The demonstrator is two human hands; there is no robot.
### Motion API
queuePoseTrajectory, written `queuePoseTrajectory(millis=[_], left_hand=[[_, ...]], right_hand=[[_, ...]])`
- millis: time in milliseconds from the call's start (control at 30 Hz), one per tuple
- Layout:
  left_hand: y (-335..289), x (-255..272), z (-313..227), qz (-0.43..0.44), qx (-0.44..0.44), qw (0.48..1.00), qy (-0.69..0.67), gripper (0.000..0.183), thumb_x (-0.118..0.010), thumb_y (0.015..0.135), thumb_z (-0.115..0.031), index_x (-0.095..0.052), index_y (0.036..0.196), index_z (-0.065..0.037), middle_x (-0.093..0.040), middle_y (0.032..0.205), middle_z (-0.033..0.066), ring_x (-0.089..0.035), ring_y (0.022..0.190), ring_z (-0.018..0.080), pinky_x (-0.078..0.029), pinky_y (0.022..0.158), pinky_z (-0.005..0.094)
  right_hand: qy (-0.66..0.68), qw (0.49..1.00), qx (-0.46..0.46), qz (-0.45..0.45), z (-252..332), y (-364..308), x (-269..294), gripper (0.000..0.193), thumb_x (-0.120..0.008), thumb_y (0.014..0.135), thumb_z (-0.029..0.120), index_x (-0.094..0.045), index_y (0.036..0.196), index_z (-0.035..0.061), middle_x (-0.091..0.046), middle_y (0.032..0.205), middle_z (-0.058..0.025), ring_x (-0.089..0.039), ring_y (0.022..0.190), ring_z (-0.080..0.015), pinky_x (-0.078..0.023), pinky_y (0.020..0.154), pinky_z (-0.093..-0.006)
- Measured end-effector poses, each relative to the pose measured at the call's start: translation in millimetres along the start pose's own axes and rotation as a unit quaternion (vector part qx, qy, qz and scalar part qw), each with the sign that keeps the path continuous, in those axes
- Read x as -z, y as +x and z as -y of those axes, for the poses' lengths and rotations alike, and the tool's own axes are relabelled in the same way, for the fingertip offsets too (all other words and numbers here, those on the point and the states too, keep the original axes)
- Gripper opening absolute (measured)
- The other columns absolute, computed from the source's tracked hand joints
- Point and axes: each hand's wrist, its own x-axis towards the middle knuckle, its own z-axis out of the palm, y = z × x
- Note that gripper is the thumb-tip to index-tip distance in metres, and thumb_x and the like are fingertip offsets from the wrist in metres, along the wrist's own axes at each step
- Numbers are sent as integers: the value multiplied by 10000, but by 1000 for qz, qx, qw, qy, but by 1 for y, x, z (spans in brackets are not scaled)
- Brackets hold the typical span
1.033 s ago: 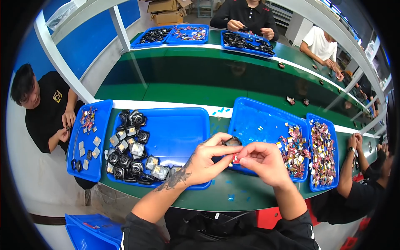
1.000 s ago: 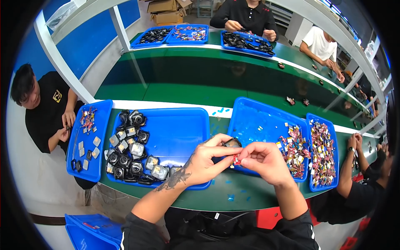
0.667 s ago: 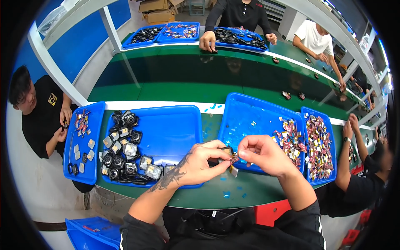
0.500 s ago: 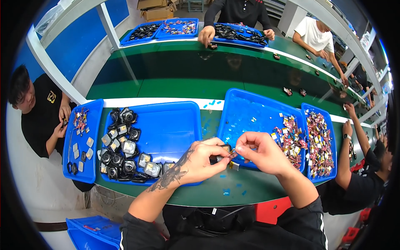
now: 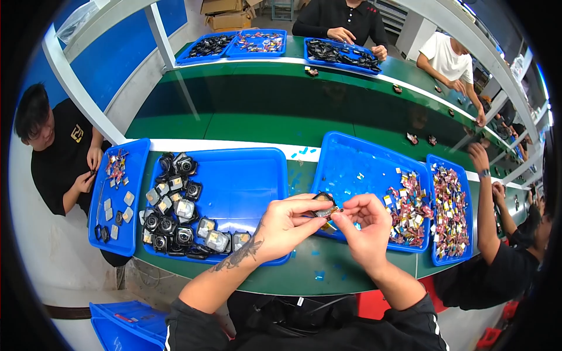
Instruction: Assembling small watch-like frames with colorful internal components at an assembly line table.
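Just above the near left corner of a blue tray [image 5: 351,161], the left hand [image 5: 285,227] gripped a small black watch casing [image 5: 323,198] between thumb and fingers. Its exposed end pointed right, toward the bent right hand [image 5: 369,225]; fingers hid its long axis and whether the right hand pinched anything.

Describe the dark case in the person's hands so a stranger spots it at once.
On the near green workbench, find the wide blue tray partly filled with reddish parts. By its left edge, the person's left hand grips the dark case, the right hand close beside it. Unlike the black cases heaped in the tray to the left, it is held up in hand.
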Motion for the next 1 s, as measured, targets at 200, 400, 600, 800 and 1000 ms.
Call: queuePoseTrajectory(millis=[200,400,600,800,1000], left_hand=[[-1,-1,8,15,-31,999,-35,327,-589,891,54,-603,1217,36,-583,1223,137,-626,1041,175,-524,925,277],[-2,-4,-2,3,18,998,-56,394,-575,889,75,-546,1280,44,-611,1221,143,-628,1026,159,-530,890,268],[-2,-7,0,-16,5,999,-41,377,-587,879,71,-564,1254,44,-607,1230,141,-625,1037,156,-533,884,268],[-2,-4,5,-32,-5,996,-84,399,-586,871,79,-555,1264,25,-620,1199,150,-627,1035,154,-523,887,261],[1,-3,6,-7,8,997,-71,411,-606,855,72,-519,1254,17,-647,1119,130,-634,1018,144,-526,862,260]], right_hand=[[-27,998,44,-28,-8,-3,-3,225,-744,795,-13,-559,920,15,-608,789,-22,-565,697,-56,-428,601,-193],[-75,997,27,-3,-3,0,1,242,-743,794,0,-575,969,10,-645,805,-42,-538,662,-41,-386,564,-193],[-143,989,-11,46,6,7,8,291,-759,772,25,-590,1008,29,-669,802,-29,-462,583,-35,-361,514,-207],[-307,942,131,27,4,8,3,333,-768,755,33,-610,1049,23,-634,834,-52,-543,640,-97,-466,554,-269],[-147,987,47,34,-10,3,4,329,-764,762,16,-612,1054,-5,-620,869,-67,-621,766,-120,-541,655,-254]])
